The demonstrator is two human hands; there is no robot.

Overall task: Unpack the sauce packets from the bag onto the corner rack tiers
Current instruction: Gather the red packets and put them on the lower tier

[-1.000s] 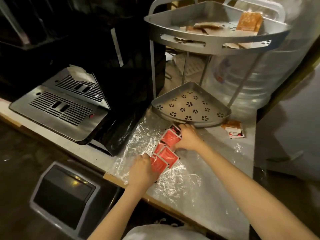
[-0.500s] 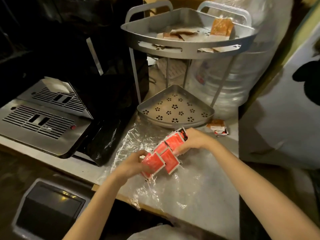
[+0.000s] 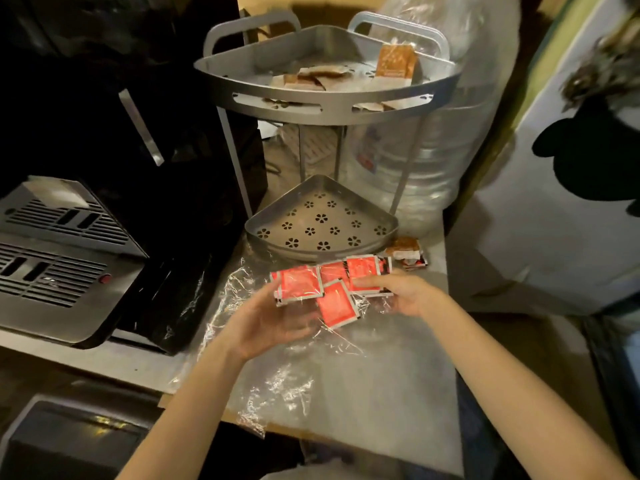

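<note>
Several red sauce packets point(image 3: 332, 285) are bunched in the air just in front of the grey corner rack. My left hand point(image 3: 273, 323) cups them from below at the left end, palm up. My right hand point(image 3: 398, 292) grips the right end, fingers over the packets. The clear plastic bag point(image 3: 277, 382) lies flat and crinkled on the counter beneath. The rack's lower tier point(image 3: 322, 223), with flower-shaped holes, holds nothing. The upper tier point(image 3: 311, 95) carries several brown and orange packets.
A few small packets point(image 3: 407, 254) lie on the counter right of the lower tier. A black and silver coffee machine point(image 3: 62, 251) stands at the left. A large water bottle point(image 3: 422, 168) is behind the rack. A white fridge point(image 3: 554, 202) stands at the right.
Both hands have lifted the red packets off the bag and turned the bunch level, closer to the lower tier. My left hand has turned palm up under them.
</note>
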